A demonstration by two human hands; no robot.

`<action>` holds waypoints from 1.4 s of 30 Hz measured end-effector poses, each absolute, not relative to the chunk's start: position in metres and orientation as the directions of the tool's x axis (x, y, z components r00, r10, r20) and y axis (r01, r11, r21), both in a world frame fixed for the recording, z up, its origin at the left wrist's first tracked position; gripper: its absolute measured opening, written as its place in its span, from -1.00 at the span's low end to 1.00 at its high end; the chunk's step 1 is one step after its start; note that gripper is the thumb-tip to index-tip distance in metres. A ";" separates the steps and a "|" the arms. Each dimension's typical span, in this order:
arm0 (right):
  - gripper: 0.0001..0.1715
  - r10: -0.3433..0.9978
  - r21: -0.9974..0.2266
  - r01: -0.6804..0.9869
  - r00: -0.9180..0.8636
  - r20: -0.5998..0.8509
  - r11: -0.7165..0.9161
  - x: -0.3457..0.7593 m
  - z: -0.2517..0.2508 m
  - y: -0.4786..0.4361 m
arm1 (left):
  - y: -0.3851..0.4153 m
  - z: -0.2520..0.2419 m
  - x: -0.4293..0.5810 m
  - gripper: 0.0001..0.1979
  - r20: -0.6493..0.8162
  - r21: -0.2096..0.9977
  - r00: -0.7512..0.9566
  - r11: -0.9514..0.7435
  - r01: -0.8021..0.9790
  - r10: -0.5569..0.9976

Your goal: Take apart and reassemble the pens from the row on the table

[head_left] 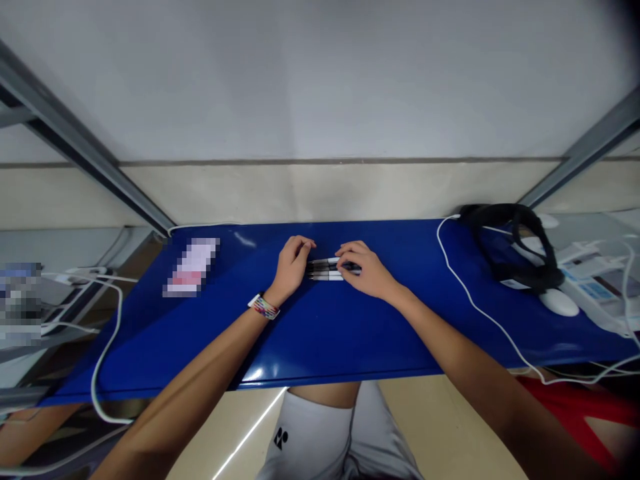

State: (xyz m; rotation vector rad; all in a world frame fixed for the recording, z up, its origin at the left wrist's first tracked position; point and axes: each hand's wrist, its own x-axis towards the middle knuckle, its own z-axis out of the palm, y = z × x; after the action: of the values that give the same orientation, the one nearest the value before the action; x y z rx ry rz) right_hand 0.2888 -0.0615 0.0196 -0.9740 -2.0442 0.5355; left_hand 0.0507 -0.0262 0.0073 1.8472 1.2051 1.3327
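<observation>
Several slim pens (326, 275), with white and dark barrels, lie side by side on the blue tabletop (320, 333). Their pointed ends face left. At those ends my left hand (293, 267) rests on its edge, fingers loosely stretched and thumb near the fingertips; I see nothing held in it. My right hand (365, 268) covers the other ends, its thumb and fingers bent around the pens. Which of them it grips is partly hidden by the fingers. A colourful band (264, 307) circles my left wrist.
A blurred pink-and-white item (193, 268) lies at the left. On the right are a black headset strap (520, 247), a white rounded device (559, 302) and a long white cable (470, 293). Metal posts (95, 147) and a wall (320, 193) border the table.
</observation>
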 end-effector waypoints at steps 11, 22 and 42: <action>-0.84 0.664 -0.513 0.430 -0.569 0.484 0.743 0.292 0.017 -0.063 | -0.028 0.010 0.051 -0.65 0.376 0.857 0.084 -0.381 0.348 0.923; -0.87 0.659 -0.478 0.465 -0.623 0.422 0.745 0.295 0.026 -0.066 | -0.028 0.009 0.050 -0.68 0.375 0.864 0.089 -0.383 0.328 0.923; -0.88 0.859 -0.708 0.491 -0.230 0.457 0.508 0.298 0.025 -0.057 | -0.042 0.024 0.053 -0.84 0.489 0.750 0.311 -0.575 0.327 0.815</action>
State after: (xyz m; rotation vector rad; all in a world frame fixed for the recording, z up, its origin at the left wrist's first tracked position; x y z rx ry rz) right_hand 0.2982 -0.0573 0.0251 -1.1157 -1.8826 0.5346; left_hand 0.0527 -0.0425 0.0244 2.0574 1.0076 1.2188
